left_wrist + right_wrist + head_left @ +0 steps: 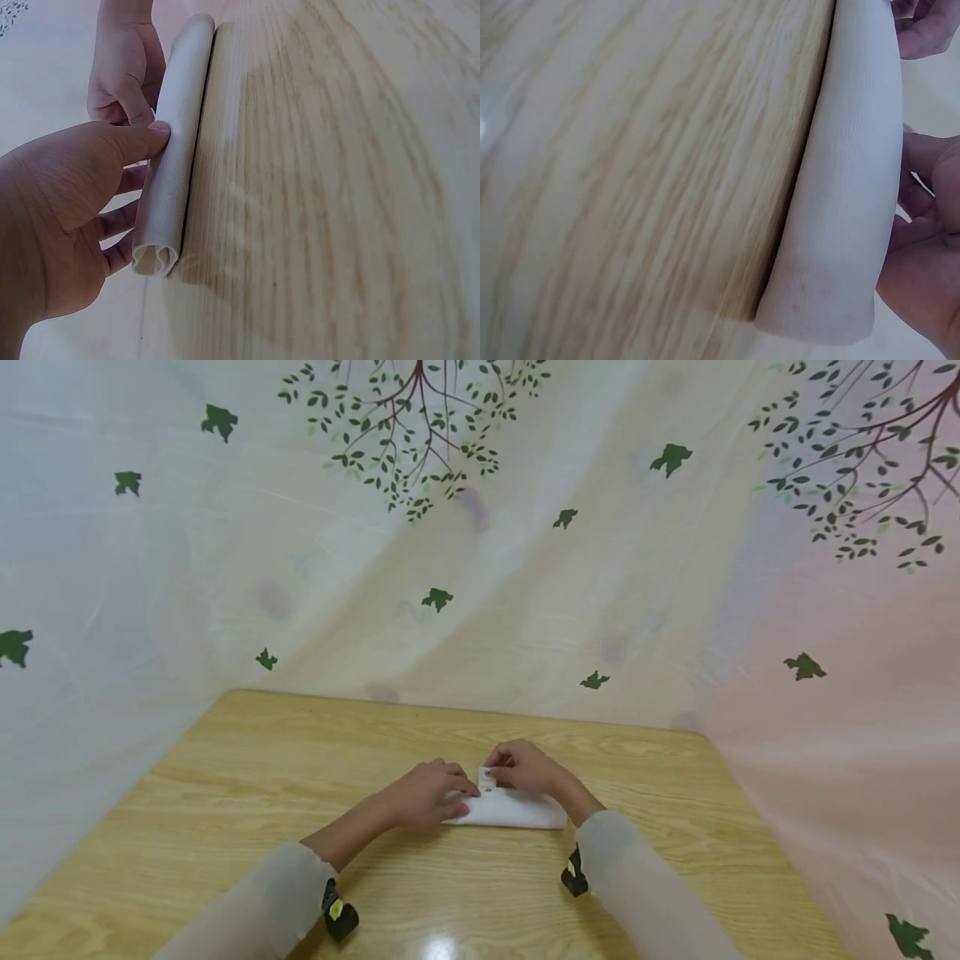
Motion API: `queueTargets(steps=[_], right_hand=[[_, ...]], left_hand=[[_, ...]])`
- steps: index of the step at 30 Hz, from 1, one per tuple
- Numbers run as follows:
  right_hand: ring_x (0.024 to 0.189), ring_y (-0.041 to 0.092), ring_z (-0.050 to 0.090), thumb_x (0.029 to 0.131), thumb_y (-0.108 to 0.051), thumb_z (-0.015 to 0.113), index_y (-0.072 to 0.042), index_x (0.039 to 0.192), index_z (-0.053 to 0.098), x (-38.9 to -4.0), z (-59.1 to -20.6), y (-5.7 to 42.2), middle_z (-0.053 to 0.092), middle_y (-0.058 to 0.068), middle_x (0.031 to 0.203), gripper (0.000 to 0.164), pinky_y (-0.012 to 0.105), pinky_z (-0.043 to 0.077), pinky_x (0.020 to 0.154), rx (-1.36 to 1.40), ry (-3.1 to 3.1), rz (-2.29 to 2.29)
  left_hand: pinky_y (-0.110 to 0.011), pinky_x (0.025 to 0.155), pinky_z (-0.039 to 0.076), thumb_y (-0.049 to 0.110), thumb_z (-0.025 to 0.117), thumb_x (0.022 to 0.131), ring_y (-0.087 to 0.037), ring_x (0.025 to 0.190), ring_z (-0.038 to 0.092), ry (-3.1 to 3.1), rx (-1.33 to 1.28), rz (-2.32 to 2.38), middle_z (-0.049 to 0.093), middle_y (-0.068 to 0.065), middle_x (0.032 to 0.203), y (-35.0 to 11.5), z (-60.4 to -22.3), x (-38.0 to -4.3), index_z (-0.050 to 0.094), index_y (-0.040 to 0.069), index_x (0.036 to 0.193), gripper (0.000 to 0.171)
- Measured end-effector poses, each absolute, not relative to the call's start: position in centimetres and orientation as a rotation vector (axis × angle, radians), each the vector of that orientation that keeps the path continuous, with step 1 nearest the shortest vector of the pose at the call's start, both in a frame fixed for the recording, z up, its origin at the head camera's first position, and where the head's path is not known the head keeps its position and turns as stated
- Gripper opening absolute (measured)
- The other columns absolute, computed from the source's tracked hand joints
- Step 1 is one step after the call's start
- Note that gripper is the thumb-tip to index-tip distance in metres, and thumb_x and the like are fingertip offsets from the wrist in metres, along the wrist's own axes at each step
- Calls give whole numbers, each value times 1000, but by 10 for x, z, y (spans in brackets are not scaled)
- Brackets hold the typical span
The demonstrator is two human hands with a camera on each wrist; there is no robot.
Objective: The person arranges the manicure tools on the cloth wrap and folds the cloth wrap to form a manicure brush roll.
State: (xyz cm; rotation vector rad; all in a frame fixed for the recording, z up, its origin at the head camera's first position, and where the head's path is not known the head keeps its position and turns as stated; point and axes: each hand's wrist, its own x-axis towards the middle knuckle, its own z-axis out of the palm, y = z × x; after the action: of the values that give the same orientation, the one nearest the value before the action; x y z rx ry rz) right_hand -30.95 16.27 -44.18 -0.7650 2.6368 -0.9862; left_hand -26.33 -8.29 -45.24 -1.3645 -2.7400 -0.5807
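A white fabric roll lies crosswise on the table. Its left end shows the rolled layers in the left wrist view. From its far side a small white tab with dark round dots like snaps stands up. My left hand grips the roll near its left end, thumb on top and the other fingers behind it. Just behind the roll, my right hand pinches the tab between thumb and fingers. In the right wrist view the roll partly hides the fingers of that hand.
The roll rests on a light wood-grain table. A pale cloth backdrop printed with leaves and branches hangs behind the table and along its sides. Dark devices are strapped at both wrists, over pale sleeves.
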Motion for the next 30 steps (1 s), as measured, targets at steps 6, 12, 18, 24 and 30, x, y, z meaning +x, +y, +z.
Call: queueTargets(steps=[6, 12, 18, 24, 30], right_hand=[[88, 9, 62, 99, -8, 67, -12, 102, 74, -305, -441, 167, 71, -5, 96, 9, 32, 52, 84, -842, 2630, -985], [84, 10, 62, 96, -6, 70, -11, 98, 76, -300, -435, 168, 73, -6, 92, 7, 29, 51, 79, -908, 2600, -975], [81, 9, 63, 95, -7, 72, -7, 96, 75, -295, -432, 167, 72, -5, 88, 3, 26, 52, 75, -950, 2560, -967], [81, 6, 65, 95, -7, 73, -6, 96, 76, -293, -429, 169, 73, -3, 90, 3, 24, 54, 76, -1042, 2529, -960], [77, 6, 57, 99, -9, 67, -9, 95, 77, -296, -434, 170, 73, -5, 88, 11, 23, 48, 72, -1049, 2562, -950]], left_hand=[[-41, 82, 46, 28, 68, 100, -22, 106, 57, -2785, -1316, -600, 68, -1, 123, -81, -453, -262, 73, 18, 126, 28], [-40, 82, 46, 28, 68, 100, -20, 106, 56, -2792, -1304, -617, 67, 1, 123, -81, -454, -262, 73, 19, 126, 29], [-40, 83, 46, 29, 68, 100, -20, 107, 57, -2801, -1296, -626, 67, 2, 123, -82, -456, -264, 73, 19, 126, 28], [-39, 82, 45, 29, 68, 100, -19, 105, 56, -2799, -1302, -624, 68, 3, 122, -82, -456, -266, 73, 21, 125, 28], [-40, 82, 45, 28, 69, 99, -19, 104, 56, -2798, -1306, -638, 68, 3, 121, -81, -454, -263, 74, 20, 124, 27]])
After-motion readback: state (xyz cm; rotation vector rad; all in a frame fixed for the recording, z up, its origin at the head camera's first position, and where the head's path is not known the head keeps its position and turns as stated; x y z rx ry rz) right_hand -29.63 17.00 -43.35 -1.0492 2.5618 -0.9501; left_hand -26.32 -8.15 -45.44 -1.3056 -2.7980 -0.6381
